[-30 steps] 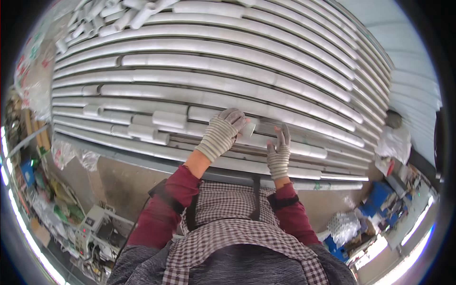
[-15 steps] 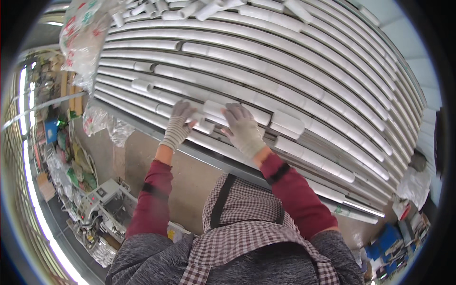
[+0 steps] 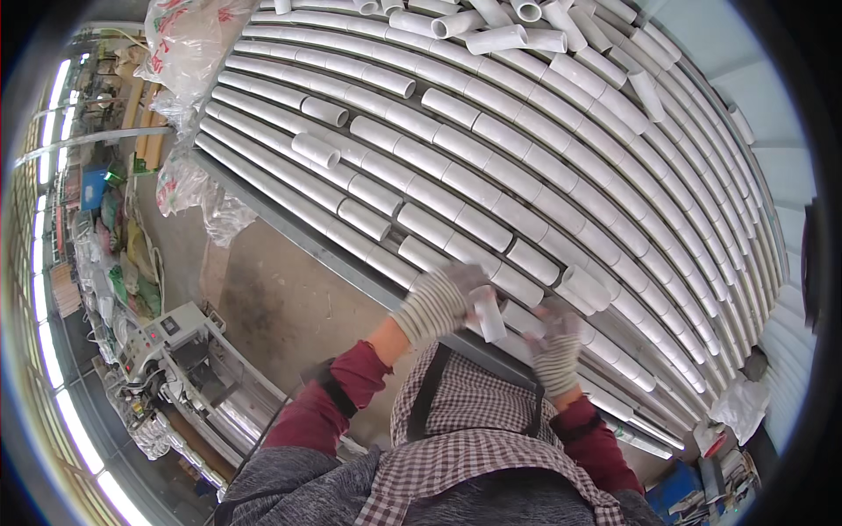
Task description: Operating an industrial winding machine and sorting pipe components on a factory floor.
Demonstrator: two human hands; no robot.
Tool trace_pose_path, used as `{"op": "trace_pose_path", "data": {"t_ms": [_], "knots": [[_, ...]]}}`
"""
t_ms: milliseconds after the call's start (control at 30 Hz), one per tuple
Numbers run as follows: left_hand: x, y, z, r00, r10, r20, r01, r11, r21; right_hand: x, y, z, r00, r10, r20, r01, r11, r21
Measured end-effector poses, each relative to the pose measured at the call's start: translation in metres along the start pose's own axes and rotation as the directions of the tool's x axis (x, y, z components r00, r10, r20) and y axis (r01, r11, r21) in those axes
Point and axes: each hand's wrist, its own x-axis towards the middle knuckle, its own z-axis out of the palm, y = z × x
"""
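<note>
Tube in my left hand, at the near rack edge.
L hand (image 3: pixel 436 302) gloved, fingers clamped on a short white tube (image 3: pixel 488 314); long axis runs away from me, tilted vs the racked rows (image 3: pixel 491 167). R hand (image 3: pixel 554 344) just beside it, fingers loosely curled, grip can't tell. L is nearer.

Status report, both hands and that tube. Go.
Left hand gloved, gripping a short white tube at the near rack edge. Right hand gloved, on the tube rows beside it. Nothing blocking.
</note>
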Motion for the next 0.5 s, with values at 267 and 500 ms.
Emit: {"op": "trace_pose_path", "data": {"t_ms": [267, 500], "knots": [[-0.043, -0.284, -0.11, 0.696, -0.448, -0.561, 0.644, 0.734, 0.214, 0.042, 0.055, -0.03, 0.978, 0.19, -0.082, -0.207, 0.892, -0.401], [-0.052, -0.192, -0.101, 0.722, -0.592, -0.358, 0.328, 0.749, -0.576, -0.035, 0.041, -0.036, 0.988, 0.156, -0.008, -0.155, 0.987, 0.044]]}}
